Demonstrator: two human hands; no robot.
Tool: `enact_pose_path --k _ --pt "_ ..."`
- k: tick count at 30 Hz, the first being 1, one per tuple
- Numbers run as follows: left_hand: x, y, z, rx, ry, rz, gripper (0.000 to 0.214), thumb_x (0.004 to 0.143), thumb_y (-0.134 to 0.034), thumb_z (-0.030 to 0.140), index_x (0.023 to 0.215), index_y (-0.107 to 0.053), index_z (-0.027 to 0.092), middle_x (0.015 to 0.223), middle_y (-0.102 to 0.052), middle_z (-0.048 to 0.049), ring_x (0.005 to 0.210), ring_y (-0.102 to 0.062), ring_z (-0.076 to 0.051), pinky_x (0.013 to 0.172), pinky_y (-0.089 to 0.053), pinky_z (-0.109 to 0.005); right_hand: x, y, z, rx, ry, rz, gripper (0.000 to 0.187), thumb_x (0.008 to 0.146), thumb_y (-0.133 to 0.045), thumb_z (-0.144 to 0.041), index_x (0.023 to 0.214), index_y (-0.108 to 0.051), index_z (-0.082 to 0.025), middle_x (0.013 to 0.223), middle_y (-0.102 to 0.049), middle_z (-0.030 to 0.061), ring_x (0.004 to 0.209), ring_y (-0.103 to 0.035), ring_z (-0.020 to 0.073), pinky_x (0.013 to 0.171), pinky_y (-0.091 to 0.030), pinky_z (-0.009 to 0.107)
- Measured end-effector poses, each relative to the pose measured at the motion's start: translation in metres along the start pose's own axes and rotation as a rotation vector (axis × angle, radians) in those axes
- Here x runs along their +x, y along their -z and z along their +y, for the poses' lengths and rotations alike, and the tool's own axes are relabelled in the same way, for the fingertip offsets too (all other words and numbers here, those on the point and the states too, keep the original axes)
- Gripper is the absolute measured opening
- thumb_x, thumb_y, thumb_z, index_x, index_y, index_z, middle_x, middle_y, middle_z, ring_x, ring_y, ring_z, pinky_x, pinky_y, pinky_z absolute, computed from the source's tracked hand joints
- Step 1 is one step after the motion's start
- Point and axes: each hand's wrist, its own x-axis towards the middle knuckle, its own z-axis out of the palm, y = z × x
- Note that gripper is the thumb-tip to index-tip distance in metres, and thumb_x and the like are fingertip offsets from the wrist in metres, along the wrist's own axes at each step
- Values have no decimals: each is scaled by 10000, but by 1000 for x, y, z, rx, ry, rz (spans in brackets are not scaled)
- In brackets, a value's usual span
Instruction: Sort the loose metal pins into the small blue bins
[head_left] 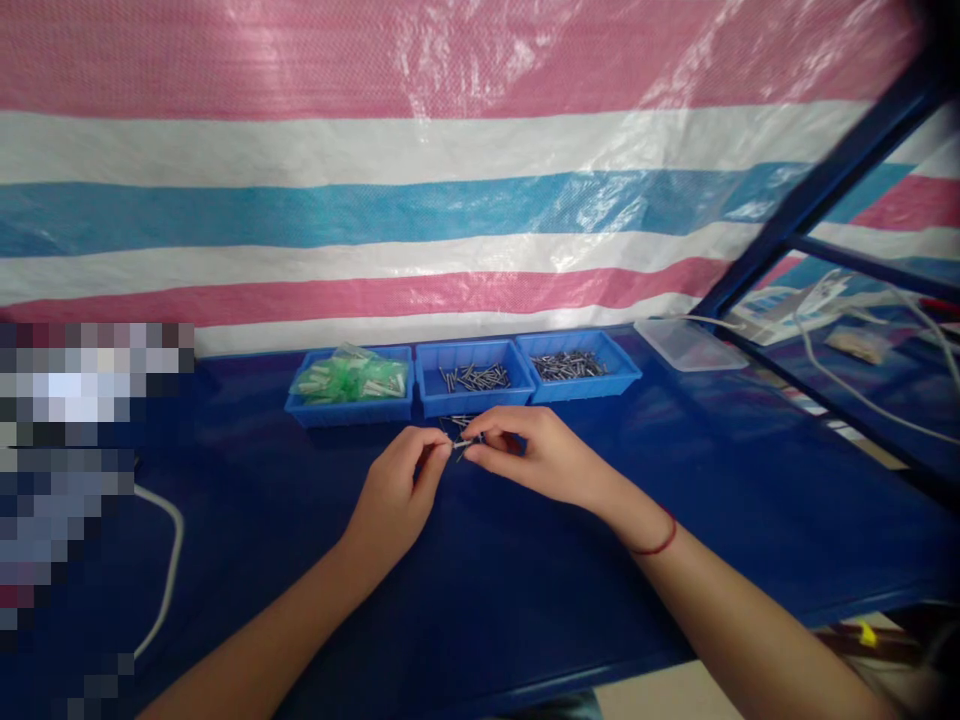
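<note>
My left hand (401, 490) and my right hand (529, 455) meet over the blue table (675, 480), just in front of the middle bin. Both are closed in a pinch on one small metal pin (463, 443) held between their fingertips. A few loose metal pins (459, 422) lie on the table right behind my fingers. Three blue bins stand in a row behind: the left bin (350, 408) holds green plastic pieces, the middle bin (474, 390) holds metal pins, the right bin (577, 368) holds smaller dark metal parts.
A clear plastic lid or tray (686, 342) sits at the back right. A white cable (169, 560) curves over the table at the left. A striped tarp (450, 180) hangs behind. A blue frame bar (817, 180) and white cables (847, 385) stand to the right.
</note>
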Motion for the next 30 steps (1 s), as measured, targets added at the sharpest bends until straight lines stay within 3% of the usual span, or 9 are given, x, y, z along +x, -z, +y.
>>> enact_pose_path --k 6,13,20,30 --pt "-2 1 6 -83 -41 77 79 888 -553 223 890 -628 197 792 -642 16 667 -554 -107 627 -418 -215 0 -1 -7 9 6 -44 194 899 -550 -288 834 -683 -162 705 -598 18 629 -515 111 597 -388 243" --pt "-5 -4 3 -256 83 164 177 830 -613 237 1002 -606 194 791 -661 14 677 -600 -109 648 -463 -212 -1 -5 -10 94 -32 -98 190 894 -545 -270 816 -672 -151 667 -577 6 626 -497 113 606 -387 247" --pt "-6 -4 -1 -292 159 128 126 838 -608 304 879 -638 189 775 -652 7 680 -602 -117 636 -461 -219 -1 -8 -11 105 -68 -93 182 884 -553 -269 836 -676 -143 679 -565 5 615 -486 108 593 -379 247" --pt "-4 -4 -1 -269 130 119 120 858 -591 298 905 -640 198 802 -665 7 698 -612 -118 648 -465 -220 -2 -9 -11 110 -76 -94 156 879 -545 -236 865 -679 -156 697 -566 2 623 -483 109 601 -384 253"
